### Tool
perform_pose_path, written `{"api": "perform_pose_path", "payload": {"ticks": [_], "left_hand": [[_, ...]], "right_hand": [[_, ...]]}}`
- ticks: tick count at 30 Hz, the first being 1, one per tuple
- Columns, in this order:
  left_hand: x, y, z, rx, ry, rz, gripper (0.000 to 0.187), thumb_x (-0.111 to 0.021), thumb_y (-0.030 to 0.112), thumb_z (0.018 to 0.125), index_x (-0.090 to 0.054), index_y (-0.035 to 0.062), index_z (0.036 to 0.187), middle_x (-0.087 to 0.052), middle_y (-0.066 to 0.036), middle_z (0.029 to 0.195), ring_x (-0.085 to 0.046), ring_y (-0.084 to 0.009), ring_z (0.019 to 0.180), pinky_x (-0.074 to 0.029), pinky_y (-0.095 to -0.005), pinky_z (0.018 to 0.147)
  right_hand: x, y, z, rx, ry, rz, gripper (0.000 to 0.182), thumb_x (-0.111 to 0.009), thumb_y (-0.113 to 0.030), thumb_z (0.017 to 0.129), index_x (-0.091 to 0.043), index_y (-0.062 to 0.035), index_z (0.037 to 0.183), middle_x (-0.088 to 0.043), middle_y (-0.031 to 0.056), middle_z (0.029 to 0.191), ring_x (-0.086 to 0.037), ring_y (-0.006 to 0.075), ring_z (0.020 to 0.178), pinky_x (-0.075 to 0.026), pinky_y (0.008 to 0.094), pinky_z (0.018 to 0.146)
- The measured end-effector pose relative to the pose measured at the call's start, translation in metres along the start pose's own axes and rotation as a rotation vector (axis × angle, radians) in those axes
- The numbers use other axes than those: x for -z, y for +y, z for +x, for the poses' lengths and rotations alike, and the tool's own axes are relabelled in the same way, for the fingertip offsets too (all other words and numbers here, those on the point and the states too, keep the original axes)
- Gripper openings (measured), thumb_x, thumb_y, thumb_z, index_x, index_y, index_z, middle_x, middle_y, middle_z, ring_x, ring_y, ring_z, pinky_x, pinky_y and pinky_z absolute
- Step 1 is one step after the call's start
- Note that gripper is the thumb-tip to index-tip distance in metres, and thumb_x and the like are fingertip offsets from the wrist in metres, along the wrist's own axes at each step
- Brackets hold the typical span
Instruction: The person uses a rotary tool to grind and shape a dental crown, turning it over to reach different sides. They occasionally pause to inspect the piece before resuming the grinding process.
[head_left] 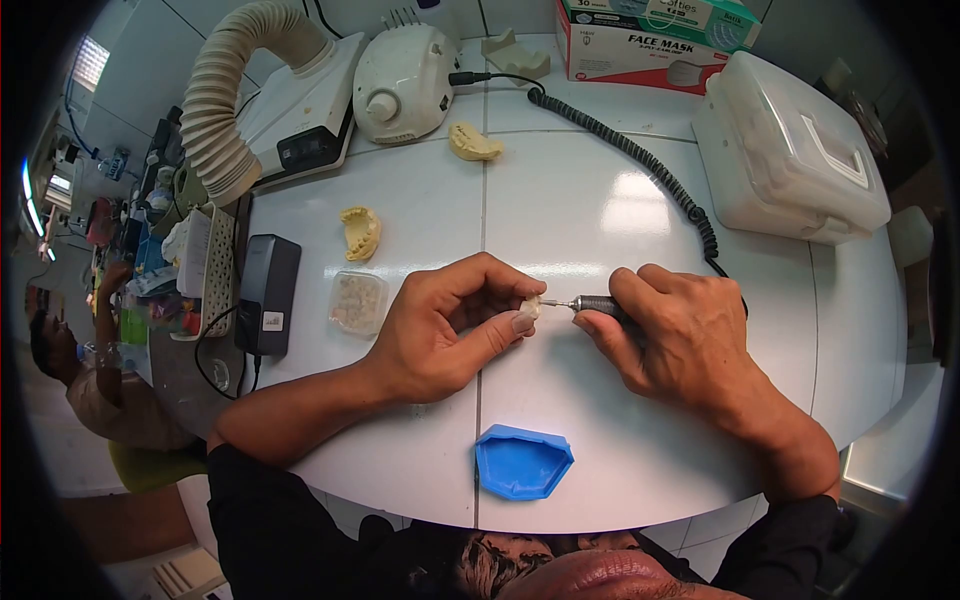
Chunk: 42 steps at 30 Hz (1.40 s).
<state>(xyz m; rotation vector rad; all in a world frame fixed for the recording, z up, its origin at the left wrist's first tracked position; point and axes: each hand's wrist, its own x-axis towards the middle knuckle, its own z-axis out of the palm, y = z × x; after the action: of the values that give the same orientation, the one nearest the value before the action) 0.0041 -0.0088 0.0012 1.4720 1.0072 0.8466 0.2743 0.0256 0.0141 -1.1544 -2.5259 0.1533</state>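
Observation:
Between the thumb and fingers of my left hand (450,325) is a small whitish piece (531,308), partly covered by the fingertips. My right hand (680,335) is wrapped round a dark rotary handpiece (597,305), whose thin metal bit (557,303) points left and meets the piece or lies right beside it. Left of my left hand sits a clear box (358,303) of small pale bits. A yellowish dental cast (360,233) lies above that box, and another cast (474,143) is farther back. Nearest my body is a blue tray (524,464).
A white control unit (405,85) and a ribbed hose (215,110) stand at the back left. A coiled cord (640,150) runs down the right side, near a white case (790,150). A black box (270,295) is on the left; beyond it sits another person (115,390).

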Motion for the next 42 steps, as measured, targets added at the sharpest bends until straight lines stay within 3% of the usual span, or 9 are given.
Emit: {"api": "perform_pose_path", "payload": {"ticks": [17,20,24,33,36,39,42], "left_hand": [[0.002,-0.009,0.000,-0.035,0.054,0.022,0.020,-0.077,-0.007,0.098,-0.066,0.0013,0.112,-0.073,-0.009,0.110,-0.073,-0.0125,0.105,-0.061,-0.0294,0.095],[-0.002,-0.002,0.000,-0.001,0.085,0.022,0.023,-0.076,-0.005,0.099,-0.070,-0.0012,0.121,-0.070,-0.008,0.110,-0.071,-0.0122,0.105,-0.058,-0.0277,0.095],[0.002,-0.003,0.002,-0.112,0.047,0.163,0.034,-0.072,-0.003,0.101,-0.072,-0.0038,0.136,-0.067,-0.009,0.114,-0.065,-0.0120,0.104,-0.053,-0.0270,0.093],[0.002,-0.005,0.001,-0.088,0.050,0.146,0.031,-0.069,-0.003,0.103,-0.072,-0.0044,0.134,-0.068,-0.010,0.112,-0.069,-0.0117,0.096,-0.056,-0.0259,0.086],[0.002,-0.005,0.001,-0.077,0.042,0.135,0.030,-0.067,-0.004,0.103,-0.072,-0.0050,0.132,-0.070,-0.011,0.113,-0.073,-0.0132,0.100,-0.059,-0.0273,0.090],[-0.004,-0.015,0.002,-0.094,0.113,0.037,0.026,-0.071,-0.001,0.100,-0.075,-0.0042,0.125,-0.075,-0.009,0.104,-0.073,-0.0107,0.093,-0.059,-0.0256,0.083],[-0.003,-0.012,0.001,-0.074,0.097,0.032,0.024,-0.070,-0.002,0.099,-0.074,-0.0051,0.123,-0.076,-0.009,0.104,-0.075,-0.0115,0.094,-0.060,-0.0254,0.084]], "right_hand": [[0.000,0.003,0.001,-0.007,0.004,0.032,0.042,-0.079,-0.044,0.098,-0.066,-0.0088,0.079,-0.062,0.0057,0.062,-0.059,0.0270,0.046,-0.043,0.0399,0.045],[0.000,0.003,0.002,0.006,0.014,0.048,0.042,-0.079,-0.044,0.098,-0.066,-0.0088,0.079,-0.061,0.0056,0.061,-0.058,0.0268,0.046,-0.043,0.0399,0.044],[-0.002,0.005,0.000,0.002,0.039,0.072,0.042,-0.078,-0.043,0.098,-0.064,-0.0077,0.079,-0.061,0.0065,0.061,-0.058,0.0269,0.046,-0.042,0.0403,0.045],[-0.002,0.007,0.001,0.006,0.037,0.099,0.043,-0.078,-0.042,0.099,-0.064,-0.0073,0.079,-0.062,0.0074,0.061,-0.057,0.0276,0.045,-0.042,0.0407,0.045],[-0.002,0.007,0.000,0.000,0.034,0.086,0.042,-0.078,-0.042,0.099,-0.064,-0.0076,0.079,-0.062,0.0071,0.062,-0.057,0.0276,0.046,-0.041,0.0407,0.046],[-0.001,0.007,0.001,0.009,0.028,0.075,0.042,-0.078,-0.043,0.099,-0.064,-0.0080,0.079,-0.061,0.0068,0.062,-0.057,0.0275,0.046,-0.041,0.0406,0.046],[0.000,0.006,0.001,-0.004,0.017,0.087,0.042,-0.078,-0.042,0.099,-0.064,-0.0082,0.079,-0.061,0.0069,0.061,-0.058,0.0276,0.047,-0.041,0.0407,0.046]]}}
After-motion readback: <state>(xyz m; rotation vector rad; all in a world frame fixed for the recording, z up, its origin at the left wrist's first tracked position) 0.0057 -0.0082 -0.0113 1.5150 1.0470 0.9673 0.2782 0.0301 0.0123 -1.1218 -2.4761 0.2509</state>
